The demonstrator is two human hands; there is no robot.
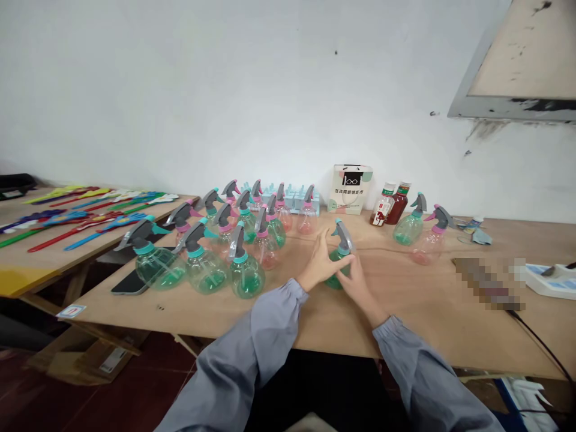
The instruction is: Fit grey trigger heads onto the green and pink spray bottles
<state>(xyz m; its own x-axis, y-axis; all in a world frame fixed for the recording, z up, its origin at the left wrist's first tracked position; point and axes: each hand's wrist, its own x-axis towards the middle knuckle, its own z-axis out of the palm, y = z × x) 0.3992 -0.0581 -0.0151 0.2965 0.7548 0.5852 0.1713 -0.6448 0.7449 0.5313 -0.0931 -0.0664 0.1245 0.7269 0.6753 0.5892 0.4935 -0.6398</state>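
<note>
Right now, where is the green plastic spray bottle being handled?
Head view: the green plastic spray bottle stands on the wooden table between the left hand and right hand, right of the spray bottle cluster.

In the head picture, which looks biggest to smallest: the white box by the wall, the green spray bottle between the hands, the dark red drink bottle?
1. White printed paper box and green clear plastic spray bottle: alike; the bottle is nearer and partly hidden, so unsure.
2. Dark red plastic drink bottle: smallest.

Scuffed white wall (270, 90); plywood table (427, 324) over dark red floor (112, 396) (perhaps a shelf (517, 66) upper right).
</note>
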